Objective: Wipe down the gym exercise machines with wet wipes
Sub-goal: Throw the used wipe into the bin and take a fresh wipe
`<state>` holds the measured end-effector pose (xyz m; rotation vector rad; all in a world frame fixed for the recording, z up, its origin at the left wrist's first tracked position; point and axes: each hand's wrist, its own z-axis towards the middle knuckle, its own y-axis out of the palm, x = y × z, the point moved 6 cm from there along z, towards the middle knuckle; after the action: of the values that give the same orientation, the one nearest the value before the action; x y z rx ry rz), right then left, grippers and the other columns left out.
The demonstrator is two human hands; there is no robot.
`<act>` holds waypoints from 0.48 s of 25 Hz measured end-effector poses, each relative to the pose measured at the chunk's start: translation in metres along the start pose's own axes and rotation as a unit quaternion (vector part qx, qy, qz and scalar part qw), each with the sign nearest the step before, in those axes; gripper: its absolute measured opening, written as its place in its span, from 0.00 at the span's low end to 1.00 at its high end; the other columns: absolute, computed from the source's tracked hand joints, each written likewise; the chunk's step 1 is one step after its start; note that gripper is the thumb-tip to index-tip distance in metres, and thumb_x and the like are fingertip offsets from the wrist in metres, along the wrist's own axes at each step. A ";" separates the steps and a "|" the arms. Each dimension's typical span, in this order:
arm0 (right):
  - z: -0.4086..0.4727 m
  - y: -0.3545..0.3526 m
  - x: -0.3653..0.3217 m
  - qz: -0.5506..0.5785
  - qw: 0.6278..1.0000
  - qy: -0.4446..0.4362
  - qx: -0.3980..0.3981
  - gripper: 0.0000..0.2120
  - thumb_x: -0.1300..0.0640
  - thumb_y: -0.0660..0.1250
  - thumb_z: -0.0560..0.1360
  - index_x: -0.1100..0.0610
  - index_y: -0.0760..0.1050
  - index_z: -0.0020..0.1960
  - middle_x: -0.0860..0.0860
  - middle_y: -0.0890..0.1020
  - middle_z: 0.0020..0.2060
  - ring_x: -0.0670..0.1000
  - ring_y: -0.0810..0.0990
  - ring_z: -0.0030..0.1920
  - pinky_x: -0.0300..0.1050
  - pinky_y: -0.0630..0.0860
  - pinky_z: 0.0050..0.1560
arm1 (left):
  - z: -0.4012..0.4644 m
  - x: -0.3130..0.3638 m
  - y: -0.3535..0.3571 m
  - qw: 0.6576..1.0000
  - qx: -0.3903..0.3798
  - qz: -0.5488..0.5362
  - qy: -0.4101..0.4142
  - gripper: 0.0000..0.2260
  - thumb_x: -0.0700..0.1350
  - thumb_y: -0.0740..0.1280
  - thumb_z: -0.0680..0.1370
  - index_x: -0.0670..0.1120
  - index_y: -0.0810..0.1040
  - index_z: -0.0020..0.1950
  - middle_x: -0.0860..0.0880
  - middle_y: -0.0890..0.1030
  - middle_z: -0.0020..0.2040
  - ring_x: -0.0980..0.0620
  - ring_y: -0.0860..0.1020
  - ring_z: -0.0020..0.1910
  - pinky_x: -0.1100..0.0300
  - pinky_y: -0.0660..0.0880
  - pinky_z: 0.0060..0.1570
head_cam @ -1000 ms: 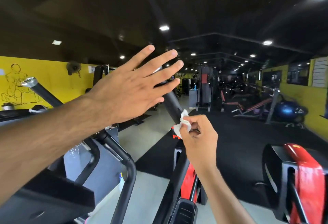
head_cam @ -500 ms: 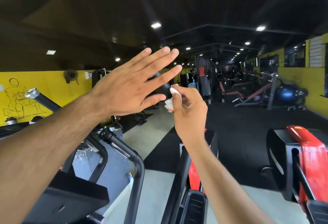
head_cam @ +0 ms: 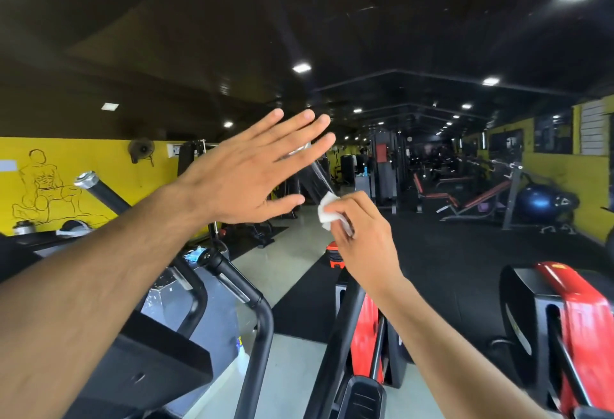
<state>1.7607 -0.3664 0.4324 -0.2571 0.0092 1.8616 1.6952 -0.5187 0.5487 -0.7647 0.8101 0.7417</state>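
Note:
My right hand (head_cam: 360, 236) pinches a crumpled white wet wipe (head_cam: 329, 214) against the black handle bar (head_cam: 315, 181) of a red and black exercise machine (head_cam: 363, 349). The bar rises up and left, ending in a chrome cap partly hidden behind my left hand (head_cam: 252, 172). That hand is raised in front of the bar with its fingers straight and spread, holding nothing.
A second black handle with a chrome cap (head_cam: 87, 179) stands at the left. Curved black rails (head_cam: 252, 305) sit below my left arm. Another red and black machine (head_cam: 564, 329) is at the right. Benches and a blue ball (head_cam: 538, 201) line the yellow far wall.
My right hand rose up the bar with the wipe, then came back down it a little. My left hand stayed raised and flat.

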 end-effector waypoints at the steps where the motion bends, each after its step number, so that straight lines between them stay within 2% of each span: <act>1: -0.010 -0.002 0.014 -0.024 0.999 0.023 -0.011 0.12 0.71 0.65 0.74 0.55 0.79 0.49 0.46 0.76 0.48 0.47 0.77 0.42 0.40 0.73 0.41 | 0.000 0.006 0.003 0.999 0.002 0.034 0.003 0.35 0.63 0.52 0.86 0.47 0.46 0.86 0.41 0.44 0.86 0.44 0.44 0.85 0.40 0.48 0.82; 4: -0.042 0.001 0.055 -0.065 0.991 0.056 -0.100 0.13 0.71 0.67 0.75 0.54 0.80 0.48 0.43 0.75 0.47 0.46 0.77 0.40 0.34 0.72 0.41 | 0.007 0.024 0.010 0.991 0.009 0.135 0.023 0.33 0.65 0.47 0.85 0.49 0.50 0.86 0.39 0.43 0.85 0.41 0.43 0.85 0.35 0.41 0.81; 7: -0.070 0.003 0.084 -0.107 0.976 0.077 -0.172 0.14 0.72 0.67 0.75 0.54 0.82 0.49 0.39 0.73 0.47 0.41 0.76 0.41 0.26 0.69 0.44 | 0.009 0.034 0.018 0.986 0.009 0.164 0.033 0.32 0.65 0.48 0.86 0.50 0.55 0.85 0.40 0.47 0.86 0.38 0.44 0.84 0.35 0.40 0.80; 9: -0.082 0.004 0.090 -0.139 0.972 0.068 -0.176 0.13 0.72 0.69 0.74 0.55 0.82 0.50 0.42 0.75 0.49 0.40 0.73 0.40 0.23 0.67 0.46 | 0.007 0.038 0.023 0.982 0.022 0.188 0.022 0.33 0.64 0.48 0.86 0.48 0.53 0.85 0.38 0.46 0.85 0.37 0.44 0.84 0.37 0.39 0.80; 12: -0.100 0.020 0.085 -0.169 0.961 -0.011 -0.218 0.14 0.74 0.74 0.68 0.57 0.83 0.46 0.49 0.78 0.48 0.46 0.78 0.40 0.26 0.69 0.55 | 0.004 0.051 0.034 0.974 0.009 0.223 0.031 0.36 0.65 0.46 0.85 0.44 0.46 0.86 0.36 0.44 0.85 0.37 0.43 0.84 0.40 0.43 0.82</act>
<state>1.7350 -0.3064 0.3167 -0.5081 -0.4398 1.5086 1.6942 -0.4840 0.4980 -0.5956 1.0599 1.1136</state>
